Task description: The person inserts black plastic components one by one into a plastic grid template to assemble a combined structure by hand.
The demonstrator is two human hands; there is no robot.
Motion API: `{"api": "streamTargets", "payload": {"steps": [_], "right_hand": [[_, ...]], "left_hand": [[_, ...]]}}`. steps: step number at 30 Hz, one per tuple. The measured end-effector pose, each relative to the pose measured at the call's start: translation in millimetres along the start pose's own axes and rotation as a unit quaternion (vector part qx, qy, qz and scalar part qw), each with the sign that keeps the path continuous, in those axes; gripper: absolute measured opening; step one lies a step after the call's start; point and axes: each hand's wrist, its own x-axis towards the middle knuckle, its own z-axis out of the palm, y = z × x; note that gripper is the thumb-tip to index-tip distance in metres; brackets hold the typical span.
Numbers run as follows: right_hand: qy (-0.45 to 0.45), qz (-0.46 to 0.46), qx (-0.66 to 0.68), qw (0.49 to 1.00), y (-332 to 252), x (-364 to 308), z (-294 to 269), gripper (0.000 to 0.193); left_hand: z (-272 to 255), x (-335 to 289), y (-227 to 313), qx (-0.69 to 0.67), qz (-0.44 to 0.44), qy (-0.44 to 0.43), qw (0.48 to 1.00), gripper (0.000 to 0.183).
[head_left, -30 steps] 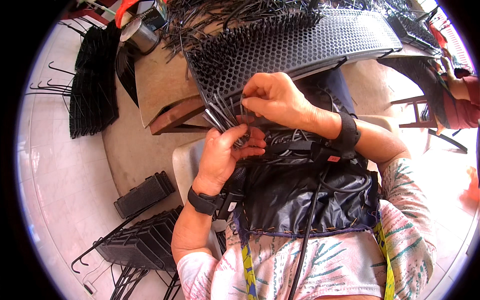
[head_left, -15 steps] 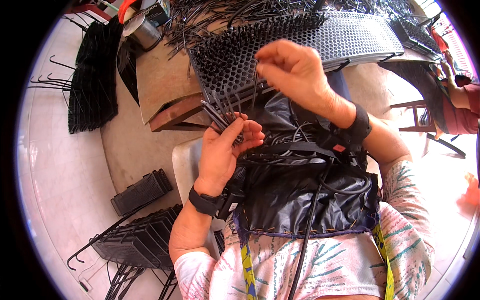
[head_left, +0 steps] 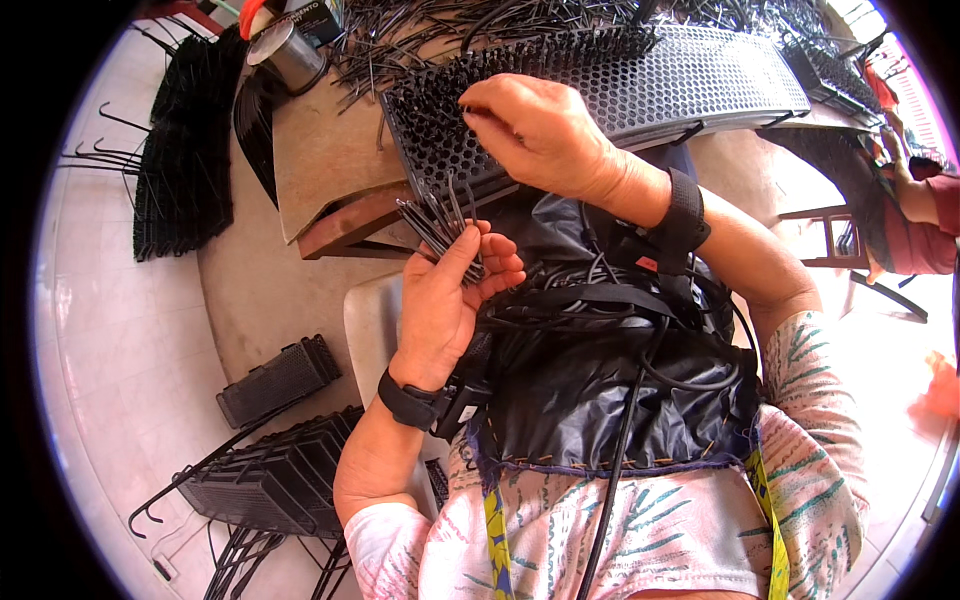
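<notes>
A bundle of thin dark strips (head_left: 436, 228) fans upward from my left hand (head_left: 440, 300), which is closed on it with the thumb across. Just beyond lies a dark panel full of round holes (head_left: 730, 85). Many short black strips (head_left: 425, 110) stand up from its left part and far edge, like bristles. My right hand (head_left: 545, 138) is over the panel's left half, thumb and forefinger pinched close to those upright strips. What sits between these fingertips is hidden.
The panel rests on a wooden table (head_left: 330, 175), with loose black strips (head_left: 390, 40) heaped behind it. A metal can (head_left: 288, 58) stands at the table's far left. Black perforated racks (head_left: 270, 490) are on the floor at left. Another person (head_left: 930, 215) is at far right.
My right hand has moved left over the panel, from its near edge to the upright strips. The thin strip that hung from its fingers no longer shows. My left hand has barely moved.
</notes>
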Motion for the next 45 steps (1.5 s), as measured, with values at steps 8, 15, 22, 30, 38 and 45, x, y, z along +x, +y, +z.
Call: {"api": "streamTargets", "payload": {"steps": [8,15,22,30,38,45], "right_hand": [[-0.231,-0.097,-0.137,0.958,-2,2,3,0.011],[-0.224,0.177,0.201,0.937,-26,-17,-9,0.019],[-0.043,0.229,0.090,0.968,-15,-7,-25,0.016],[0.054,-0.023,-0.059,0.996,9,6,-4,0.014],[-0.156,-0.029,-0.078,0.984,3,-5,1,0.016],[-0.227,0.309,0.254,0.888,-39,-13,-15,0.016]], "left_hand": [[0,1,1,-0.013,-0.002,0.011,1.000,0.017],[2,-1,1,0.049,0.060,-0.025,0.997,0.017],[-2,0,-2,0.030,0.030,0.023,0.999,0.016],[4,-3,3,-0.009,0.002,0.035,0.999,0.016],[3,-3,2,-0.004,0.004,0.031,1.000,0.016],[7,-5,1,0.031,0.042,-0.019,0.998,0.016]]}}
